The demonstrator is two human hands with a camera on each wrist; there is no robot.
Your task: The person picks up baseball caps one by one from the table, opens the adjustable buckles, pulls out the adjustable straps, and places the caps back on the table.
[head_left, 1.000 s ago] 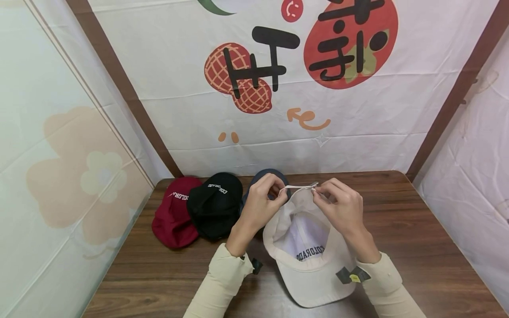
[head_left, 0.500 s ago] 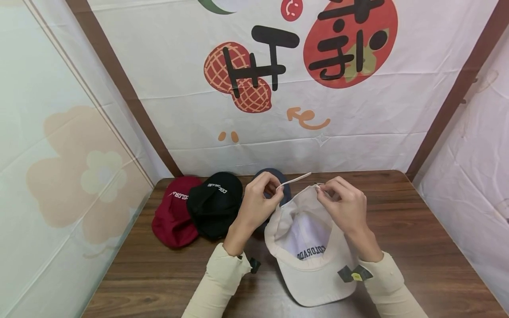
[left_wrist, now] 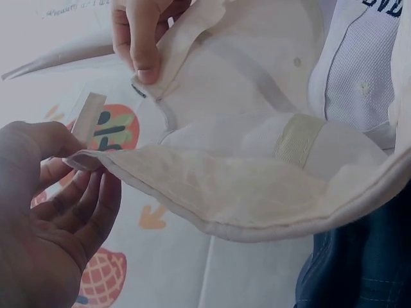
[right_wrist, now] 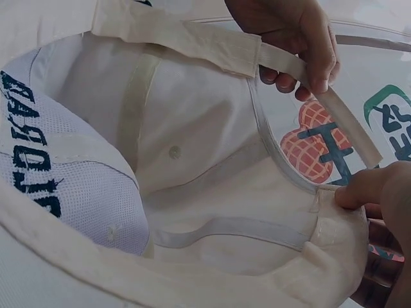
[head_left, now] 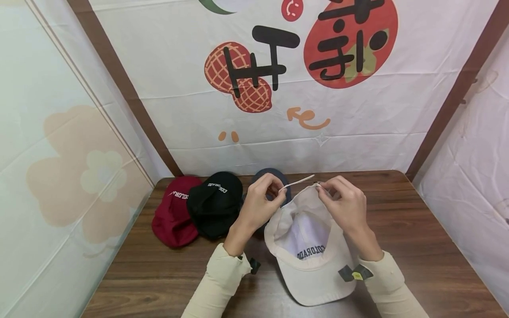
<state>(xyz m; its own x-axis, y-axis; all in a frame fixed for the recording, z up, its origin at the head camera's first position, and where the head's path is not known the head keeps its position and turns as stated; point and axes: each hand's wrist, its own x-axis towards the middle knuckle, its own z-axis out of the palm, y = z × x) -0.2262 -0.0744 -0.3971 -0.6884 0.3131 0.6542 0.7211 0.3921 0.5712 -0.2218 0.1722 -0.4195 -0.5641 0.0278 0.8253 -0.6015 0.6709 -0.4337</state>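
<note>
In the lower middle of the head view, a cream fabric baseball cap (head_left: 314, 285) lies over a brown wood-grain table (head_left: 421, 251), its hollow facing up, its brim toward the bottom of the frame and dark COLORADO lettering showing inside. The left hand (head_left: 256, 205), at the centre, pinches a narrow cream fabric strap (head_left: 298, 181) between thumb and fingers; the strap's loose end points toward the right. The right hand (head_left: 347, 204), right of centre, pinches the cap's opposite back edge, the strap's tip near it but apart. Left of the cap, a dark red cloth cap (head_left: 172, 225) touches a black cloth cap (head_left: 216, 210) with white lettering; a navy blue cap (head_left: 283, 175) sits partly hidden behind the left hand.
</note>
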